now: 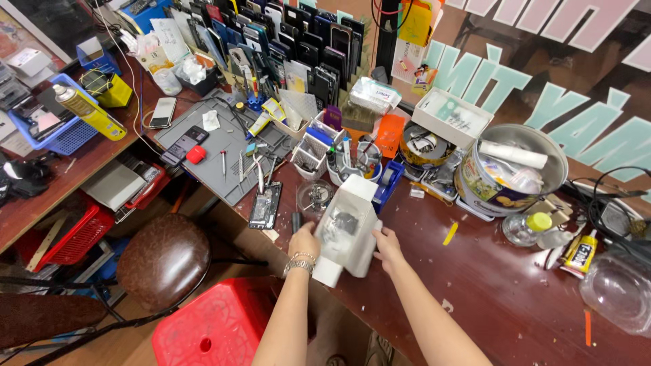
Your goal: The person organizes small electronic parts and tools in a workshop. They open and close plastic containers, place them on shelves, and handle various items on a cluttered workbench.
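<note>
Left hand (pixel 304 240) and right hand (pixel 388 245), fingers clasping sides of white box (pixel 347 229) over dark red table (pixel 502 298).

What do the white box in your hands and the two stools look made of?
White box: seems matte cardboard, with flat folded faces. Red stool: glossy moulded plastic with a centre hole. Brown stool: cracked leather or vinyl seat, probably on a thin dark metal frame.

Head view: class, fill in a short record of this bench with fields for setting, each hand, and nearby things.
Setting: cluttered dark red table with phone parts and tools
Left hand: on the left side of a white box, bracelet at the wrist
Right hand: on the box's right side
Behind box: clear round dish, opened phone
Far right: big tin, glue tube
Below: red stool, brown stool
</note>
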